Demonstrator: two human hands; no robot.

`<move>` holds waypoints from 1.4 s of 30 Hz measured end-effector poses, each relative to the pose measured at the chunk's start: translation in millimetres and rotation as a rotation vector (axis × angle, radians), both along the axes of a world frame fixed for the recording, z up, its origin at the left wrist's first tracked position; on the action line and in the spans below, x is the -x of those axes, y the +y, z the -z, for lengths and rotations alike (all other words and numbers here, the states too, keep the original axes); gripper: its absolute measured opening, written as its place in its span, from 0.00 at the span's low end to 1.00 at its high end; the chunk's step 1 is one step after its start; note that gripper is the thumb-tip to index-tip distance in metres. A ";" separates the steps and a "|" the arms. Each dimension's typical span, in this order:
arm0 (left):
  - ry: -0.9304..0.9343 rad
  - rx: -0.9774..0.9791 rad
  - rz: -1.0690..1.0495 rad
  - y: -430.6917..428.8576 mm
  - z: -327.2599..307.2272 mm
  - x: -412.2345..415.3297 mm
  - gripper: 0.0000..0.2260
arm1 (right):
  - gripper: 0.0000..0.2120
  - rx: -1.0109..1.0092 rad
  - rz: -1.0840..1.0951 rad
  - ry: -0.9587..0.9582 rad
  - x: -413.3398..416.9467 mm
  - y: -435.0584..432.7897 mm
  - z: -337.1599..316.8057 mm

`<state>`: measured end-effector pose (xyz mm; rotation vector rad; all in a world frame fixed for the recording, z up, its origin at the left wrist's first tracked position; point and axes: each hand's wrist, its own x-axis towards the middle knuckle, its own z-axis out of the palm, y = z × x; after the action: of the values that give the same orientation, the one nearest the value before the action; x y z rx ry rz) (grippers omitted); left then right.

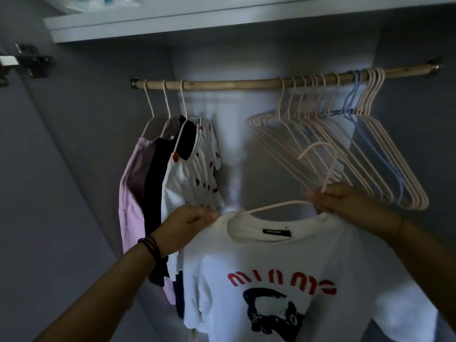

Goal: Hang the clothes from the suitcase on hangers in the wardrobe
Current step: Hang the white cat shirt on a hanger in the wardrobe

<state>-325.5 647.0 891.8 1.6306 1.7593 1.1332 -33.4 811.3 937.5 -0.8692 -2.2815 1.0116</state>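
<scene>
My left hand (190, 223) pinches a shoulder of the white T-shirt (271, 267), my right hand (345, 201) grips the pink hanger (271, 207) in its collar, below the rod (222, 84); I'd seat both shoulders squarely before hooking on.

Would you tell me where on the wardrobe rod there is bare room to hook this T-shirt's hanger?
The rod is bare in the middle, between the spotted top on the left and the empty hangers bunched on the right. The right side is crowded.
</scene>
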 end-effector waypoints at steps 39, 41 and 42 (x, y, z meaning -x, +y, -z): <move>-0.030 -0.222 -0.168 -35.5 -23.2 11.3 0.07 | 0.27 -0.192 -0.048 0.117 -18.3 8.3 33.8; -0.018 -0.230 -0.186 -37.8 -22.3 16.2 0.08 | 0.26 -0.204 -0.011 0.181 -17.7 9.8 40.1; -0.013 -0.243 -0.211 -39.0 -21.3 20.3 0.09 | 0.17 -0.216 0.027 0.213 -18.0 11.9 42.6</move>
<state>-345.8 608.1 913.1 1.5932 1.8805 1.5022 -15.4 823.2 894.8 -0.6678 -2.1430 0.7876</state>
